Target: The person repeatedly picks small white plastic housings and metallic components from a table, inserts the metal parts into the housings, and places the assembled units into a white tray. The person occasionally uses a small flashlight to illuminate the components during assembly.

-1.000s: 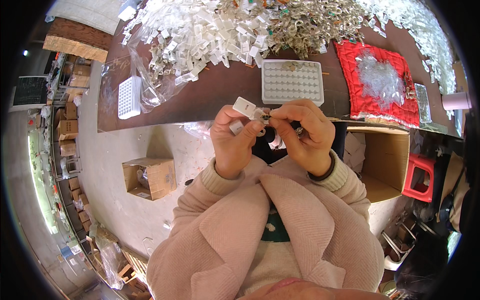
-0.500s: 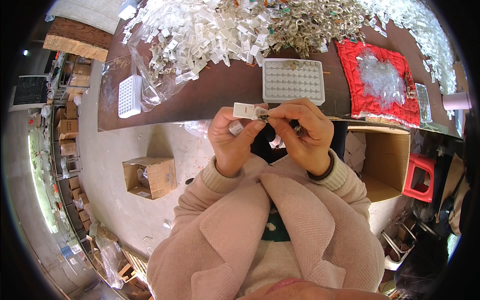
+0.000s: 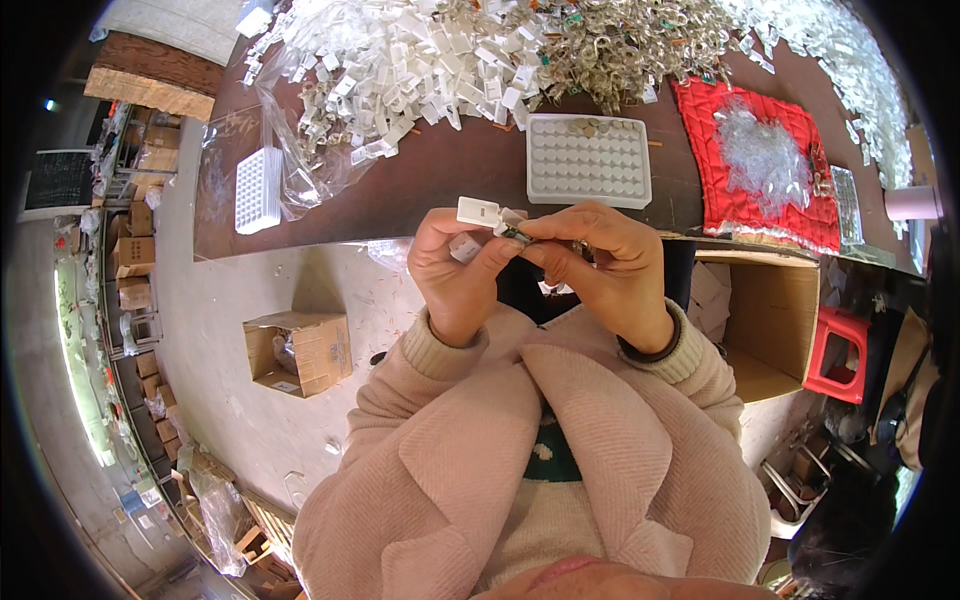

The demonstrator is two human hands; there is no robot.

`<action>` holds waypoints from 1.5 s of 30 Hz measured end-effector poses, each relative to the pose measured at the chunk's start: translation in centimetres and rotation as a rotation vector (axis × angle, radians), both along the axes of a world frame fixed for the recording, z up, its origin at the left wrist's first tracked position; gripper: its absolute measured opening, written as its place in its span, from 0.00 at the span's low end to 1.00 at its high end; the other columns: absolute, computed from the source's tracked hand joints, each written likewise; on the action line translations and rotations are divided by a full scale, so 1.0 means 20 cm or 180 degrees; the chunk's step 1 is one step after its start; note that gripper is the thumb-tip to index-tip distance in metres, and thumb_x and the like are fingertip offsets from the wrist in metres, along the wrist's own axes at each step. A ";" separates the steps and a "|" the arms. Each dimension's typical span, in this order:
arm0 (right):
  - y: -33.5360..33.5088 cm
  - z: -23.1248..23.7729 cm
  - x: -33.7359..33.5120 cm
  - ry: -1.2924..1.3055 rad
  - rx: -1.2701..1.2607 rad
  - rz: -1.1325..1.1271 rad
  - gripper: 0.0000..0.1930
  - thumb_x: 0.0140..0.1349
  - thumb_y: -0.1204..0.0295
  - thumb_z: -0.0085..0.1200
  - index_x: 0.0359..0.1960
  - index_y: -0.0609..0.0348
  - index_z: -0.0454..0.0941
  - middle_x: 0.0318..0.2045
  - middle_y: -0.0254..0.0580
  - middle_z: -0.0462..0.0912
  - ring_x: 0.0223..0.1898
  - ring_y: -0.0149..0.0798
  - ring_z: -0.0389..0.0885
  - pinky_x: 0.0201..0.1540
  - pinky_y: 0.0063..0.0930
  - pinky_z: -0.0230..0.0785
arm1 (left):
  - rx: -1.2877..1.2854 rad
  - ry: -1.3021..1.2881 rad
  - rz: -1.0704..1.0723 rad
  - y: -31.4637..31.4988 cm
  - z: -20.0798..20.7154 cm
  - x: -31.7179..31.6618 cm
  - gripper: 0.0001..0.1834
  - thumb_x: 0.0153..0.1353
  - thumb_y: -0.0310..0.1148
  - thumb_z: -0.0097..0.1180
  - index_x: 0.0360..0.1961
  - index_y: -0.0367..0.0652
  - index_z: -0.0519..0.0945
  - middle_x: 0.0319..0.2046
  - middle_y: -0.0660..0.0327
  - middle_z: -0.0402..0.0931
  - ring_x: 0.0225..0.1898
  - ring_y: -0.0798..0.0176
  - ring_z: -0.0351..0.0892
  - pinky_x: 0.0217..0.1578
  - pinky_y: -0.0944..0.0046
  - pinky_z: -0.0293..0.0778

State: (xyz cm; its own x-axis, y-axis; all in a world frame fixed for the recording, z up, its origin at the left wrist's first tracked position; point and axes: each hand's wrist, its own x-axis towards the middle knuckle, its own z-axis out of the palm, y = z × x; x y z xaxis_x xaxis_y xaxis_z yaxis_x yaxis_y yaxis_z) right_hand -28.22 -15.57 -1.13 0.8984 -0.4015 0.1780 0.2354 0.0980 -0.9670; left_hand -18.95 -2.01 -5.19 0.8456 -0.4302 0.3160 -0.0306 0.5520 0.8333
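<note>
My left hand holds small white plastic pieces just in front of my chest, at the near edge of the brown table. My right hand pinches a small dark metal part against the white piece, fingertips of both hands touching. A white tray with rows of round wells lies on the table straight beyond my hands, with a few parts in its far row.
Heaps of white plastic pieces and metal clips cover the far table. A red cloth with clear parts lies at right, a second white tray at left. An open cardboard box, another box and a red stool stand on the floor.
Both hands stay together at the table edge; the fingers shift slightly as the white piece and the metal part are worked against each other.
</note>
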 end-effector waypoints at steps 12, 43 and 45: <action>0.05 0.02 0.02 0.0264 0.0587 -0.0088 0.11 0.58 0.84 0.60 0.41 0.63 0.76 0.36 0.35 0.83 0.33 0.21 0.79 0.35 0.15 0.70 | 0.0032 -0.0310 0.0353 -0.01 -0.07 -0.05 0.13 0.62 0.17 0.60 0.44 0.42 0.72 0.45 0.44 0.82 0.44 0.60 0.83 0.44 0.64 0.80; -0.02 -0.01 0.06 0.0395 0.2108 0.0718 0.14 0.55 0.86 0.62 0.39 0.59 0.74 0.31 0.39 0.83 0.31 0.27 0.81 0.33 0.18 0.71 | -0.0285 0.0522 -0.0065 0.00 -0.02 -0.08 0.10 0.66 0.25 0.60 0.44 0.44 0.71 0.42 0.48 0.82 0.31 0.67 0.80 0.31 0.71 0.77; -0.01 -0.02 0.06 0.0303 0.1993 0.0691 0.14 0.55 0.85 0.62 0.41 0.59 0.74 0.31 0.38 0.84 0.31 0.27 0.81 0.33 0.19 0.71 | -0.0384 0.0889 -0.0109 0.00 -0.01 -0.08 0.10 0.66 0.26 0.60 0.44 0.44 0.71 0.42 0.49 0.82 0.31 0.68 0.79 0.29 0.73 0.76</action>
